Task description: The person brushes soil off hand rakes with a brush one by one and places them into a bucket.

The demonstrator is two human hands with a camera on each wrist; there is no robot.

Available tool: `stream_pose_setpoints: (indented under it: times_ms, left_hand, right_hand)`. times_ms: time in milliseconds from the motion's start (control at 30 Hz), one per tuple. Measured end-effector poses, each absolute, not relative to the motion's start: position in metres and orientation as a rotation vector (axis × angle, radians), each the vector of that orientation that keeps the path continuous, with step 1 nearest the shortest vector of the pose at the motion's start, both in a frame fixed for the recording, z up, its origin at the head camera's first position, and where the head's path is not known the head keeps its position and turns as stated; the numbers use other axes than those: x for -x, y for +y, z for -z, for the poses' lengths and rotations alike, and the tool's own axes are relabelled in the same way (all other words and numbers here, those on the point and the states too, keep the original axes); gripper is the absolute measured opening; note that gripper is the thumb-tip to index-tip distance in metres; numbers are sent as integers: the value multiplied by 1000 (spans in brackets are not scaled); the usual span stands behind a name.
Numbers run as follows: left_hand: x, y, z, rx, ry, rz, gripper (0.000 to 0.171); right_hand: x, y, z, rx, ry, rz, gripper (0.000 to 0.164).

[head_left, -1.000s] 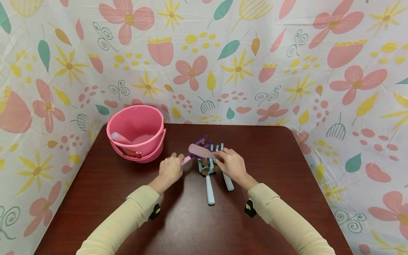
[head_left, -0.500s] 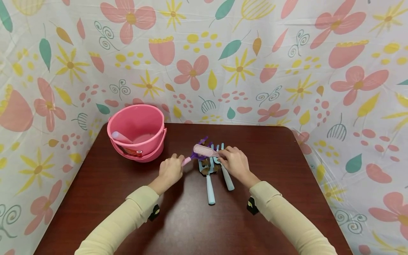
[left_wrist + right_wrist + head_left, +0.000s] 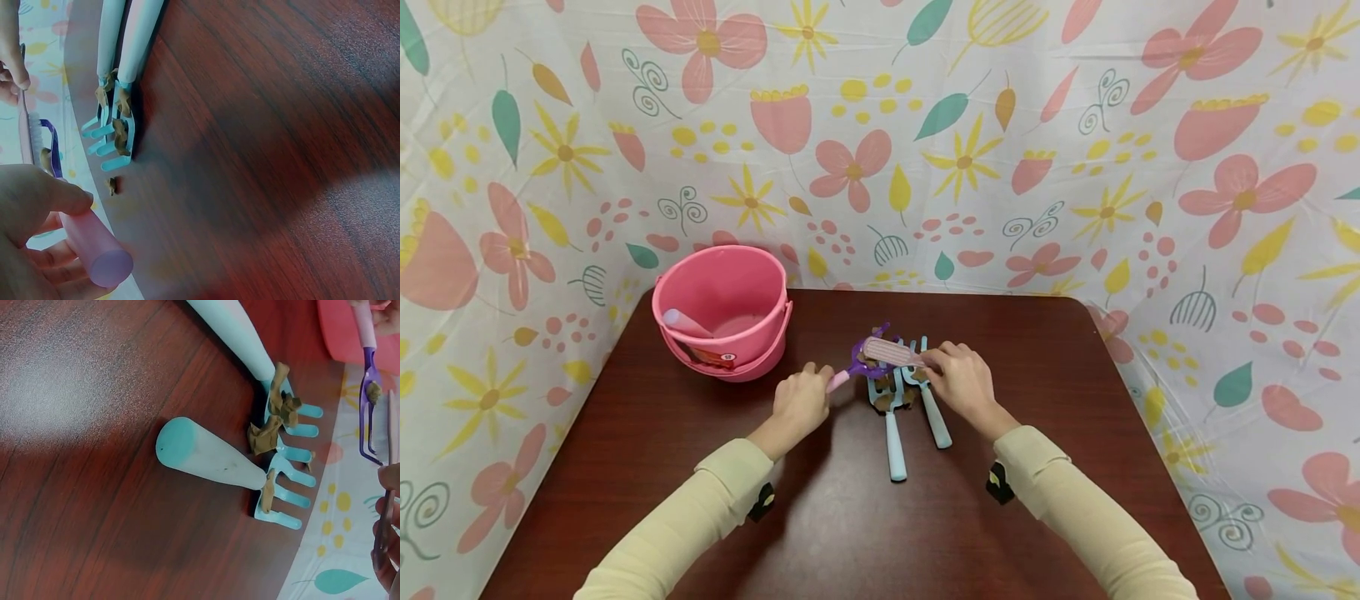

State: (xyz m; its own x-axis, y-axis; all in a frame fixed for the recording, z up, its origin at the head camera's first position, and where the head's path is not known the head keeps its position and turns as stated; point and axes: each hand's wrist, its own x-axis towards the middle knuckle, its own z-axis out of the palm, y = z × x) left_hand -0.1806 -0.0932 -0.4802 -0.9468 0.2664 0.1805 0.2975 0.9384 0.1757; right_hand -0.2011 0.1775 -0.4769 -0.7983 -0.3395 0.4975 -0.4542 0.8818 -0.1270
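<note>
Since a second ago, the right hand [image 3: 961,382] and the pink brush [image 3: 889,352] are sitting a little farther right; left hand [image 3: 801,402] is staying about put. Left hand is curling round the pink handle [image 3: 99,250] of the purple tool [image 3: 858,366]; right hand is pinching the brush by its handle. The brush is reaching over the purple tool's head, above the far half of the table [image 3: 865,542]. Head view is showing only the brush's back; left wrist view is revealing white bristles [image 3: 35,139] facing the purple prongs, contact hard to tell. Right wrist view is showing a brown lump [image 3: 374,392] on the purple tool, plus brown bits [image 3: 265,435] sticking to two blue rakes [image 3: 234,337], which are lying side by side, handles toward the person. Pink bucket [image 3: 730,287] is standing near the far left corner, a pale pink handle [image 3: 687,323] leaning inside. Table is running on well past the right hand to a rounded far corner, and between the forearms toward the person; far edge is meeting the floral backdrop [image 3: 880,108].
</note>
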Motion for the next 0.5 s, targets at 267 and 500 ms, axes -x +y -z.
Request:
stream_pose_setpoints:
  times_ms: [267,500]
  left_hand:
    - [181,-93,479,418,-2938,304,21]
    - [181,-92,477,430,-2960,326,22]
  right_hand:
    - [197,167,468,-590,-2557,-438,22]
    - [193,157,472,-707,-2560,-386,21]
